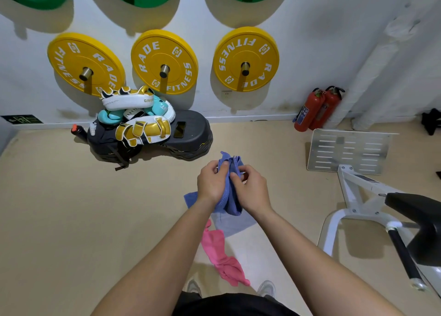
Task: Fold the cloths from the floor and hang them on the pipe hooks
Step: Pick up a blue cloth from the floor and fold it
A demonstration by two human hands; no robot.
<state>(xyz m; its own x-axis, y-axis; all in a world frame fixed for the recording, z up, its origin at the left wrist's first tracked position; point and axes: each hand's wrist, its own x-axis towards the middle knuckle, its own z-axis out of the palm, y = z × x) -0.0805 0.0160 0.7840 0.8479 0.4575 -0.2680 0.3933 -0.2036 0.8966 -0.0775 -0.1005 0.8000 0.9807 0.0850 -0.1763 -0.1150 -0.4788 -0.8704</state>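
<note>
We find the person standing and looking down at both hands, which are close together in front of the body and both clamped on one blue cloth (232, 204). The left hand (211, 184) curls its fingers round the gathered upper part, with the thumb pressed onto the fabric. The right hand (250, 189) pinches the neighbouring layers between thumb and fingertips. We judge that the hands sit this near one another because they are matching edges. The cloth stands bunched in upright pleats between them, one corner poking up above the knuckles and another hanging out to the left below the left wrist, so the fold is not yet flat or squared.

The cloth is held in the air, well clear of the floor (95, 208). Below it, the pink cloth (224, 260) lies crumpled on the floor just ahead of the shoes (267, 288), not yet picked up. A paler grey-blue patch lies between the two cloths; we cannot tell whether it is a third cloth or only shadow.

White-wrapped pipes (372, 77) run up the wall corner at the right, above two red fire extinguishers (310, 110). We see no hooks on them from here, so the hanging place is a guess. We reckon the task is at an early stage: one cloth mid-fold, at least one on the floor, none hung. A tight hold on the folds matters, since soft fabric slips apart when a hand lets go.
</note>
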